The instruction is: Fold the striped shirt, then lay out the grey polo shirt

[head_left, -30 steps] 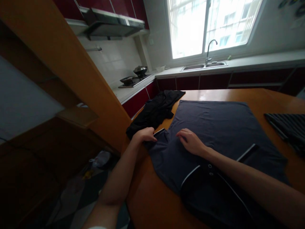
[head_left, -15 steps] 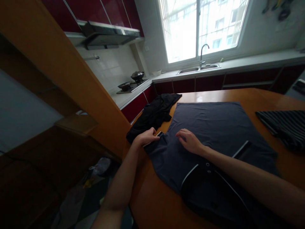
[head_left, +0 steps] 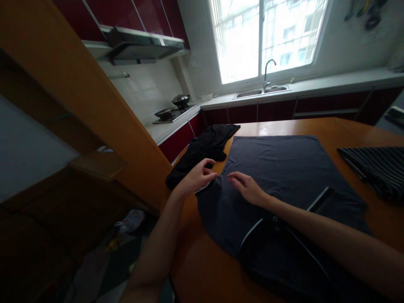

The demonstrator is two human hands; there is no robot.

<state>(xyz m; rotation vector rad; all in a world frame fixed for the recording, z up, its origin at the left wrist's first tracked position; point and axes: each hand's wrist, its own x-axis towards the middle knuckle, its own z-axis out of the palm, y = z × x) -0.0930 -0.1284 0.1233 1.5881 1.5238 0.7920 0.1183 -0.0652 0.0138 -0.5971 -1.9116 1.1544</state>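
Observation:
A dark grey-blue polo shirt (head_left: 277, 164) lies spread on the wooden table, its black, white-edged collar (head_left: 261, 252) toward me. Over the sleeve at its left side is my left hand (head_left: 198, 176), thumb and fingers apart; whether the thumb touches the white-trimmed cuff (head_left: 203, 188) is hard to make out. My right hand (head_left: 248, 188) hovers over or rests lightly on the shirt near that sleeve, fingers loosely stretched and holding nothing. The other sleeve's white-edged cuff (head_left: 319, 198) shows beyond my right forearm.
Black clothing (head_left: 205, 145) lies crumpled along the left of the wooden table (head_left: 195, 248). A striped garment (head_left: 378, 166) is at the right. Behind are a counter with a sink (head_left: 261, 91) and a stove with pans (head_left: 181, 100). A wooden post (head_left: 104, 97) rises at left.
My left hand has come off the sleeve cuff, its fingers spreading apart and lifting. The sleeve end now lies folded inward somewhat. My right hand has shifted slightly left.

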